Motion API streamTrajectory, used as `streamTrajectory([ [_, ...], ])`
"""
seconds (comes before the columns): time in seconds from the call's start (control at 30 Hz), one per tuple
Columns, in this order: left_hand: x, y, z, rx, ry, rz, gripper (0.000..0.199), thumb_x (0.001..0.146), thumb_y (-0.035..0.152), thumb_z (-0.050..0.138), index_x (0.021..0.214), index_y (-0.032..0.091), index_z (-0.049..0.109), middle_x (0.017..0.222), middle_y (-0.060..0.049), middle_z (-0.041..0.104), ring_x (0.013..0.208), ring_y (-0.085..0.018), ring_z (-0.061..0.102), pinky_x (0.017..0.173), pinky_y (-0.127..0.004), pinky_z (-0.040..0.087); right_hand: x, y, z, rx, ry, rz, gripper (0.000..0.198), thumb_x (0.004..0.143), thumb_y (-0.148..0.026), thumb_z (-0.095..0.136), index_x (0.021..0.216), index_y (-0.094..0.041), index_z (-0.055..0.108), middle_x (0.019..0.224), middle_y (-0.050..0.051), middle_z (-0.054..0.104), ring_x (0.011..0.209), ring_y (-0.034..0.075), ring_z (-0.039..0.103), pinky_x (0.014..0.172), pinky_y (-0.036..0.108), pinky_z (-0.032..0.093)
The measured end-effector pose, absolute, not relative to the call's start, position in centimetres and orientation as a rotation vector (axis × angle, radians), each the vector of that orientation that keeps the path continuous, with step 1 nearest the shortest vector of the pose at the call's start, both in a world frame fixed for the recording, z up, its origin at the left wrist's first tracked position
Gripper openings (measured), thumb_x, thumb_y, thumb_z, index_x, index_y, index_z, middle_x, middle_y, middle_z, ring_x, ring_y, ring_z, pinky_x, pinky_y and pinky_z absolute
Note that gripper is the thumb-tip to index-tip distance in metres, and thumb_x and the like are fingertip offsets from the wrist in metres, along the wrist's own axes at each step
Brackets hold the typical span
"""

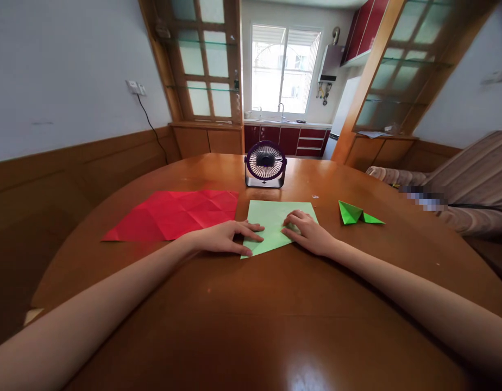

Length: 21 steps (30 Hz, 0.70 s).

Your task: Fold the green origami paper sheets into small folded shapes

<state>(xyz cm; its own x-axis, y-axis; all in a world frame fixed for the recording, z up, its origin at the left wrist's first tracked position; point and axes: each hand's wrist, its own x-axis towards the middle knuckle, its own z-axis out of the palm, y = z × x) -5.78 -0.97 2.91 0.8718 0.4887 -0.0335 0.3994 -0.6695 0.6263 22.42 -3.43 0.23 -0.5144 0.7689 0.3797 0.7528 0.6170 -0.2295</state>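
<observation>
A pale green sheet of paper (271, 214) lies on the table in front of me. On its left edge rests my left hand (230, 236), fingers spread and stretched out over the paper. My right hand (308, 231) touches the sheet's right part with bent fingers, the thumb a little apart from them; I see nothing held in it. Left of the sheet lies a red paper (173, 214) with fold creases. A folded bright green paper piece (351, 213) sits to the right, apart from my right hand.
A small dark purple fan (265, 163) stands on the round wooden table (267, 320), behind the green sheet. A striped cloth-covered seat (471, 184) is beyond the table's right edge. A black cord (150, 122) hangs from the wall socket at left.
</observation>
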Motion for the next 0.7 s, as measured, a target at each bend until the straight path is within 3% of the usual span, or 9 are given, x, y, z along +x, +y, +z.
streamTrajectory([
  [0.13,-5.86,-0.92,2.83,2.38,0.632,0.177,0.047,0.085,0.046,0.066,0.129,0.034,0.059,0.152,-0.001,0.037,0.145,-0.025,0.022,0.118,-0.046,0.019,22.45,-2.44,0.14,-1.205,-2.391,0.073,0.021,0.095,-0.035,0.046,0.09,-0.019,0.058,0.099,0.01,0.057,0.098,0.023,0.055,0.091,0.043,0.044],
  [0.7,-5.81,-0.92,3.45,2.394,0.603,0.126,0.05,0.084,0.047,0.067,0.131,0.035,0.056,0.153,-0.002,0.034,0.146,-0.027,0.018,0.118,-0.051,0.015,22.58,-2.47,-0.27,-1.216,-2.447,0.032,0.019,0.097,-0.03,0.041,0.096,-0.02,0.057,0.105,0.01,0.056,0.102,0.024,0.052,0.097,0.044,0.039],
])
